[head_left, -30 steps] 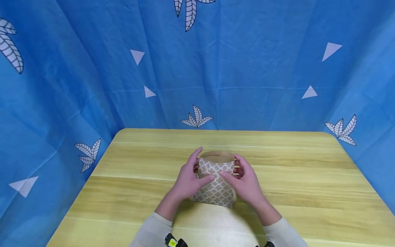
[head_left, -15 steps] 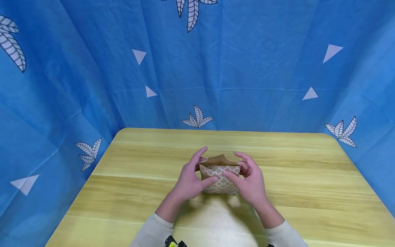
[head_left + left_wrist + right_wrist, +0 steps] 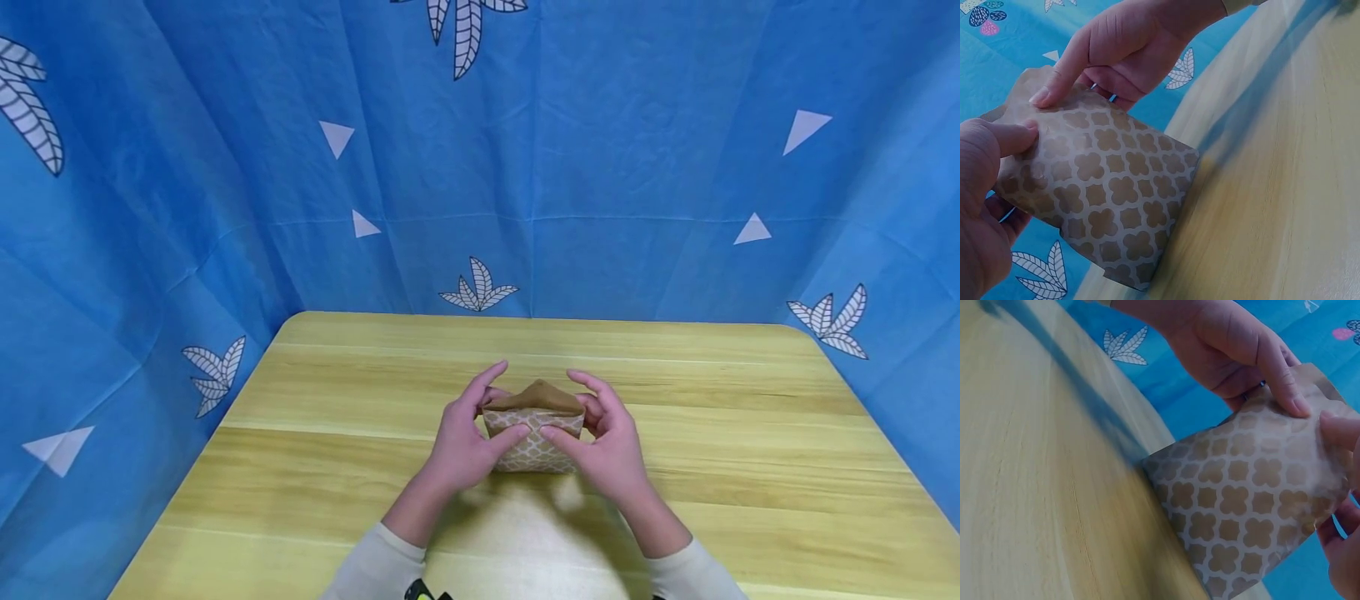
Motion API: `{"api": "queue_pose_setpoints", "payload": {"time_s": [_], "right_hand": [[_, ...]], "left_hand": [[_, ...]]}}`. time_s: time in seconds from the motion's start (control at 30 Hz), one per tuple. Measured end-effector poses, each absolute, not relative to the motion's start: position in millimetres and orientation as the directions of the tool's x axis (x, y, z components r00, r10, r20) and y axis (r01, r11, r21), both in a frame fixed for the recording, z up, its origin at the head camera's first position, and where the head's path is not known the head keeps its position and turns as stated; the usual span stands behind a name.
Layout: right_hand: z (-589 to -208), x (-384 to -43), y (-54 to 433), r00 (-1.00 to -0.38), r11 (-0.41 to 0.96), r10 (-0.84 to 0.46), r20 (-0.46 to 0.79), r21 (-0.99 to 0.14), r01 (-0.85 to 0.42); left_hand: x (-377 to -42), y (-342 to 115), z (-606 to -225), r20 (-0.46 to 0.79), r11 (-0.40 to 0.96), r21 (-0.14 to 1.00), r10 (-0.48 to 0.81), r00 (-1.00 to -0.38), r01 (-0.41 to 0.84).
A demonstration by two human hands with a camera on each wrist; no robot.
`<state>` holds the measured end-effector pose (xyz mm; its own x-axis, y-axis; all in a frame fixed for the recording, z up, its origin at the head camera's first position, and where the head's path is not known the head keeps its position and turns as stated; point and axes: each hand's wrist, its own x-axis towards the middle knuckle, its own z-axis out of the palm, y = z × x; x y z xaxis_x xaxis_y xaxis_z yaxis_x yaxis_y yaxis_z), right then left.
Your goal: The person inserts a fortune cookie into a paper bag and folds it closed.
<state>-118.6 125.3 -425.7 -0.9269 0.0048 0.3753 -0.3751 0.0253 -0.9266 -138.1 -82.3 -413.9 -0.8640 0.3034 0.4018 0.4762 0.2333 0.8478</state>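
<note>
A brown paper bag (image 3: 536, 454) with a white lattice pattern is held at the middle of the table. My left hand (image 3: 465, 442) grips its left side, thumb on the patterned front and fingers behind. On the other side my right hand (image 3: 611, 442) grips it the same way, the two thumb tips close together. The bag's plain brown back edge (image 3: 540, 394) rises to a peak above the front rim. In the left wrist view, the patterned face of the bag (image 3: 1122, 187) slants down towards the table. The fingers behind the bag are mostly hidden.
The wood-grain table (image 3: 750, 467) spreads out around the hands. A blue curtain (image 3: 600, 167) with white leaves and triangles hangs behind it and along both sides. Arm shadows fall on the tabletop.
The bag has tilted, so its front looks shorter. Its mouth has gone from wide and rounded to a narrower slit with a peaked back edge. Both hands have stayed on it.
</note>
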Motion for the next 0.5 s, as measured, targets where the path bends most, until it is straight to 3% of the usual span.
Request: {"api": "queue_pose_setpoints", "payload": {"time_s": [0.27, 0.5], "right_hand": [[-424.4, -119.0, 120.3, -0.915, 0.070, 0.007, 0.402, -0.913, -0.401], [-425.4, -119.9, 118.9, -0.910, 0.098, 0.039, 0.413, -0.908, -0.408]], "left_hand": [[-139.4, -80.7, -417.2, 0.440, 0.221, 0.836, 0.280, -0.853, 0.503], [-137.1, -81.3, -417.0, 0.399, 0.240, 0.848, 0.298, -0.867, 0.472]]}}
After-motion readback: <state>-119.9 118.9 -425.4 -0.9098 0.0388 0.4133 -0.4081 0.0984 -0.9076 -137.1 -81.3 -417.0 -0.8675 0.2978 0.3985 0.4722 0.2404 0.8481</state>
